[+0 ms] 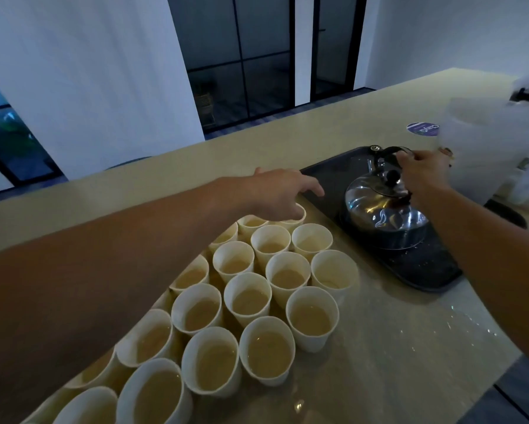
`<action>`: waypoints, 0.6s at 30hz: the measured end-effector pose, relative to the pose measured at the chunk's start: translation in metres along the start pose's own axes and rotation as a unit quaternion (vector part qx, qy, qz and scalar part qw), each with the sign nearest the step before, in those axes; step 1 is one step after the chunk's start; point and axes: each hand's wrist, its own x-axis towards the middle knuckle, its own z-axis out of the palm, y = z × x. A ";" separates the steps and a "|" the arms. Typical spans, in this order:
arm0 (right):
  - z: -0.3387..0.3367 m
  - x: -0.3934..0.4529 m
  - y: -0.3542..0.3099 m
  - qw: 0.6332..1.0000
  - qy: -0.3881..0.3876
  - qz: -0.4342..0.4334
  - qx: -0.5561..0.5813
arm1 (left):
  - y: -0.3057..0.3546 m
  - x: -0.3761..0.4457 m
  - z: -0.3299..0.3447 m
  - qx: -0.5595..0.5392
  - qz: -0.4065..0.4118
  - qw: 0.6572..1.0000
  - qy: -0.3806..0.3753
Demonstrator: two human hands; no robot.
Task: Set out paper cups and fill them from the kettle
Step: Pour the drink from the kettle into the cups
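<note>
**A:** On the black tray (434, 280) at the right sits the steel kettle (385, 215), and the right hand (422, 175) is curled round its dark handle. It looks parked there so drips land on the tray, not the counter (394, 347).

**B:** And the left hand (281, 194)?

**A:** Reaching across the paper cups (251, 301), fingers loosely spread, gripping nothing, hovering over the far cup (293, 217). Probably steadying it for a pour.

**B:** The cups are packed rim to rim?

**A:** Tight cluster, most holding pale liquid, so the spout travels little between them. I'd say nearly done; the far ones are hard to read.
</note>
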 end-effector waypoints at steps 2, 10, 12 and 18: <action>0.000 0.001 0.002 0.999 0.033 -0.005 -0.001 | -0.006 -0.004 -0.002 -0.003 -0.005 1.000 0.014; -0.010 -0.022 -0.020 0.991 0.028 -0.125 -0.039 | -0.014 -0.008 -0.007 -0.009 -0.017 0.997 0.070; -0.016 -0.033 -0.034 0.986 0.010 -0.157 -0.054 | -0.013 -0.007 -0.008 -0.014 -0.022 0.996 0.083; -0.020 -0.057 -0.067 0.961 -0.106 -0.221 -0.130 | -0.011 -0.005 -0.008 -0.055 -0.043 0.995 0.077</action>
